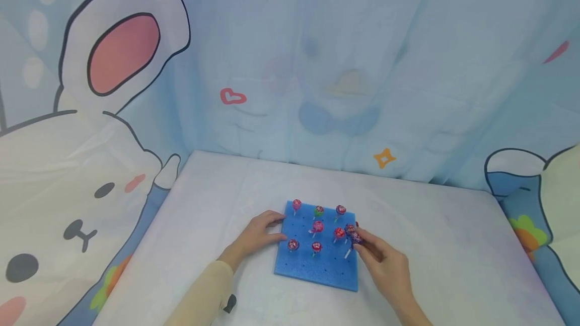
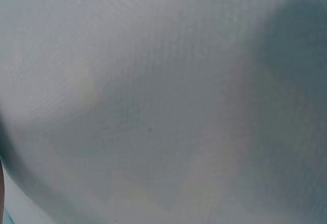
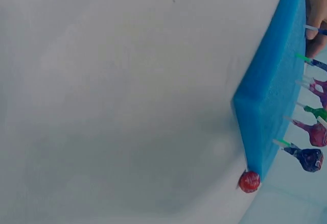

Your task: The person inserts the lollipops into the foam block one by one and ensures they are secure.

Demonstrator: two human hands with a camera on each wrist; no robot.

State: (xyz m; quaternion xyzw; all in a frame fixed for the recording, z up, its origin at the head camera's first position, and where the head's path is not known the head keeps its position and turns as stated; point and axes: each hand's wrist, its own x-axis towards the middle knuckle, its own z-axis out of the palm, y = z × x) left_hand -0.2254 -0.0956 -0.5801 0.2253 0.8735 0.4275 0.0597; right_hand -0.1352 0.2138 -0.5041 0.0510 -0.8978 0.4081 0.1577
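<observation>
A blue foam board point(image 1: 303, 270) stands on the table with several wrapped lollipops upright in its holes, among them a pink lollipop point(image 1: 318, 226) near the middle. My left hand point(image 1: 256, 234) touches the board's left edge with thumb and fingertips spread apart. At the right edge, my right hand point(image 1: 385, 265) pinches a dark-wrapped lollipop point(image 1: 356, 238) by its head, its white stick slanting down over the board. Close behind it another lollipop point(image 1: 349, 229) stands in the board. The left wrist view shows mostly blurred cloth.
A red lollipop point(image 3: 249, 181) is beside the board's edge in the right wrist view. White cloth point(image 1: 430, 235) covers the table. A blue cartoon-printed curtain point(image 1: 290, 64) hangs along the back and sides. Small holes show in the board between the sticks.
</observation>
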